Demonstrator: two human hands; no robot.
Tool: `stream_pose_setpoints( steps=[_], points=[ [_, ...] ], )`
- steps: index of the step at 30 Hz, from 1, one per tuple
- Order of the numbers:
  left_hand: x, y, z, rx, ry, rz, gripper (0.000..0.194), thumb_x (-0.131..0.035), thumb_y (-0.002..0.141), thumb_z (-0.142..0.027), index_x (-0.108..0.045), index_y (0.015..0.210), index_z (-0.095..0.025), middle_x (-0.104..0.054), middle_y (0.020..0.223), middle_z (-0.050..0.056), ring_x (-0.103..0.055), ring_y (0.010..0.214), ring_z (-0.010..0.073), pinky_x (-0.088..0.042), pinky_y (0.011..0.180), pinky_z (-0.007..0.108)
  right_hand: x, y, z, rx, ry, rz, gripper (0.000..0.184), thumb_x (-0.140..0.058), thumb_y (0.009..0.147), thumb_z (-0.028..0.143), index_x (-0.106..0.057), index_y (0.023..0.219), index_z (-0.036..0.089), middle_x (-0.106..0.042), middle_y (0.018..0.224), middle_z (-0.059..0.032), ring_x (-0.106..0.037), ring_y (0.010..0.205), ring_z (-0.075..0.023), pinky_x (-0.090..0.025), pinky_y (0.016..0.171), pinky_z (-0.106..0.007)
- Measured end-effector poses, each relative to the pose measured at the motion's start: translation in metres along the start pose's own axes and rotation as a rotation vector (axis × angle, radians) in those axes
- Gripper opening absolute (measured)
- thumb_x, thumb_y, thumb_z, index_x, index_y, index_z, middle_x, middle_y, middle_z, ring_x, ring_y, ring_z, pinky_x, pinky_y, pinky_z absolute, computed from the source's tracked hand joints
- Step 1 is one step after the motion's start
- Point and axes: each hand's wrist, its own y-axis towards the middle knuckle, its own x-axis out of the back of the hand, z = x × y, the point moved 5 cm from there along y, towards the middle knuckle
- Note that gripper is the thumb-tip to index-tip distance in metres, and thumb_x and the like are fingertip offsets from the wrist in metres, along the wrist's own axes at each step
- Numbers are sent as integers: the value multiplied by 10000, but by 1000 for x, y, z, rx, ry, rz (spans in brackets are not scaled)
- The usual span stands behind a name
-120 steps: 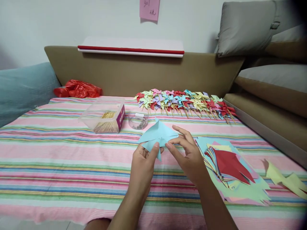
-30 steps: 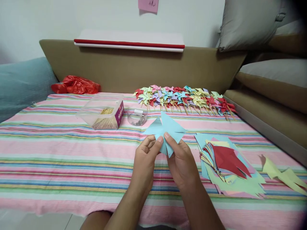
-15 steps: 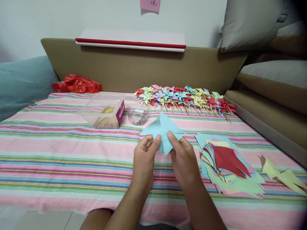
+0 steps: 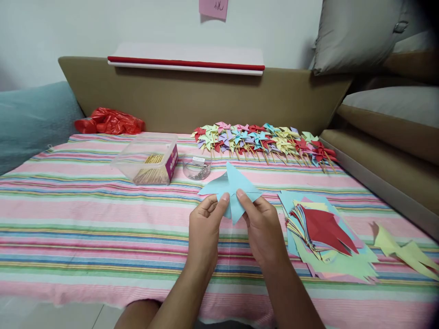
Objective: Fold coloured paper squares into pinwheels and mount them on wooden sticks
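both forearms reach forward; left hand and right hand pinch one blue paper above the striped desk; two tubs behind.

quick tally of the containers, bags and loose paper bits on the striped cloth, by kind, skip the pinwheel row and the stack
Clear plastic box of sticks: 1
Small clear round tub: 1
Red plastic bag: 1
Light blue cut paper, pinched by left hand and right hand: 1
Loose yellow-green cut paper: 1
Total: 5
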Motion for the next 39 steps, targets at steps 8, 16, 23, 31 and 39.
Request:
stream_pose_setpoints(
  steps=[8,16,23,31,39],
  points=[
    [3,-1,-2,-21,60,-40,212,-799,791,-361,-773,857,-161,-727,820,21,-615,767,137,-492,746,237,2,0,9,225,-294,-7,182,-734,841,398,-746,849,217,-665,951,-32,-590,781,-175,-474,662,-287],
    [8,1,-4,-28,71,-77,207,-791,793,-370,-773,849,-172,-726,804,12,-630,758,143,-485,716,236,12,1,25,237,-360,199,472,-681,884,327,-575,1344,308,-678,1166,-50,-649,933,-211,-527,845,-360],
    [10,4,-4,0,-10,-98,206,-829,753,-354,-769,842,-178,-709,781,-7,-609,747,120,-474,709,215,14,-9,40,651,-899,390,282,-636,911,198,-698,1160,316,-452,1474,-82,-524,1272,-281,-446,1044,-471],
    [9,3,-5,18,6,-109,213,-849,721,-355,-762,799,-177,-674,716,-15,-579,694,118,-459,681,226,8,-9,42,674,-894,302,101,-677,911,291,-772,880,277,-480,1458,-90,-532,1272,-299,-430,1027,-479],
    [6,0,-3,26,52,-67,191,-829,750,-350,-757,779,-174,-701,769,0,-599,747,123,-471,708,223,12,0,31,456,-647,104,124,-700,873,349,-746,810,253,-577,1278,-102,-512,1308,-293,-484,985,-442]
  ],
)
